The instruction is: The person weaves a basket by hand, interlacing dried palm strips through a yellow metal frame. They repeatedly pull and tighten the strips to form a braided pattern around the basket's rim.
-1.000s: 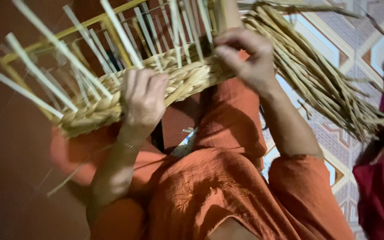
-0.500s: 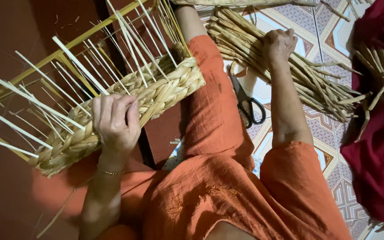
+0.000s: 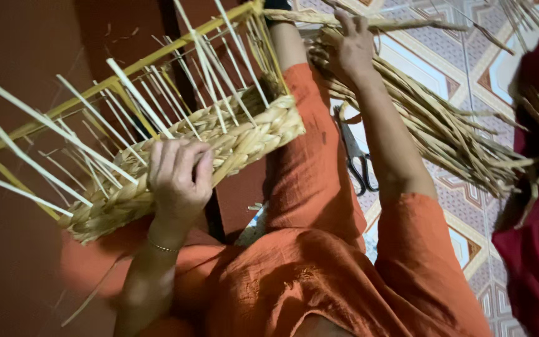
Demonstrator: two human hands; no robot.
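My left hand (image 3: 179,176) grips the woven rim of a half-made straw basket (image 3: 244,134) resting on my lap. The basket has a yellow rectangular frame (image 3: 126,68) and several pale upright stakes sticking out. My right hand (image 3: 352,43) reaches out over a pile of dried straw strands (image 3: 444,125) on the floor, fingers spread on the strands. Whether it has closed on one I cannot tell. I wear orange clothes.
Black-handled scissors (image 3: 360,163) lie on the patterned tiled floor (image 3: 469,62) beside my right leg. Another person in dark red cloth (image 3: 534,237) sits at the right edge with more straw. A dark reddish-brown surface (image 3: 7,249) fills the left.
My right hand left the basket rim and moved out to the straw pile on the floor. The basket tilted lower on my lap, held by the left hand alone.
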